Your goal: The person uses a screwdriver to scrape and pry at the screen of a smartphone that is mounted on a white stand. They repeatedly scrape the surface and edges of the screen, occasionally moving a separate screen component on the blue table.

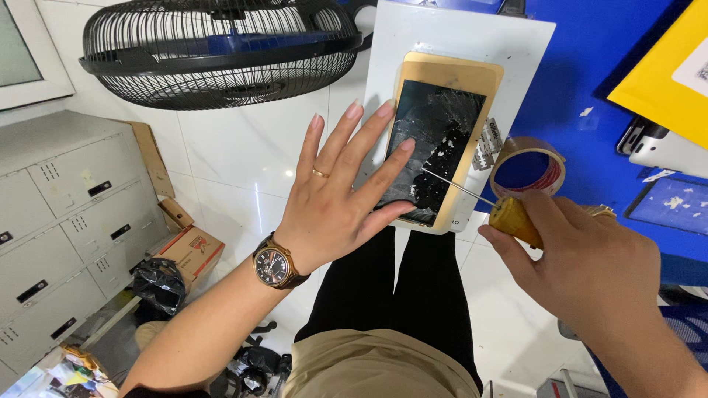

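Observation:
A cracked black phone screen (435, 136) lies in a tan frame on a white flat machine (472, 44). My left hand (343, 191), with a ring and a wristwatch, is spread flat, its fingertips pressing the left edge of the broken glass. My right hand (582, 258) grips a screwdriver (501, 210) by its amber handle. The thin metal shaft points left and its tip touches the lower part of the shattered glass.
A roll of tape (529, 166) and a razor blade (487, 147) lie by the machine on a blue table (590, 66). A yellow envelope (667, 66) is at the top right. A black fan (221, 48), grey lockers (51, 221) and a cardboard box (192, 250) stand to the left.

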